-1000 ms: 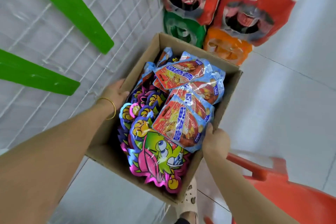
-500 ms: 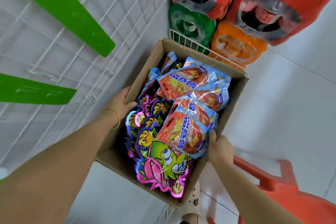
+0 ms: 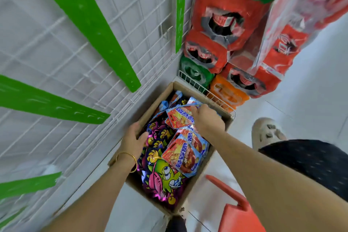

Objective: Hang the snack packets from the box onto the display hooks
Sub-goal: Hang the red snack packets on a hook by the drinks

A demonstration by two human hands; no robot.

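A white wire display grid (image 3: 79, 66) with green strips (image 3: 84, 24) rises on the left, one bare hook (image 3: 166, 31) high on it. Below, the left hand (image 3: 132, 140) clamps the near-left wall of the cardboard box (image 3: 150, 108), thumb inside, its fingers (image 3: 140, 133) curled over the rim. Just right of those fingers lie purple cartoon packets (image 3: 162, 173), then red-and-blue snack packets (image 3: 185, 158). The right hand (image 3: 208, 119) reaches into the far end, its fingers (image 3: 195, 112) bent down onto the top red packet (image 3: 178, 117); whether they have closed around it I cannot tell. Beyond stand wrapped drink packs (image 3: 226, 22); to the right, a sandalled foot (image 3: 267, 132) and an orange plastic stool (image 3: 237, 211) on the floor (image 3: 310, 100).
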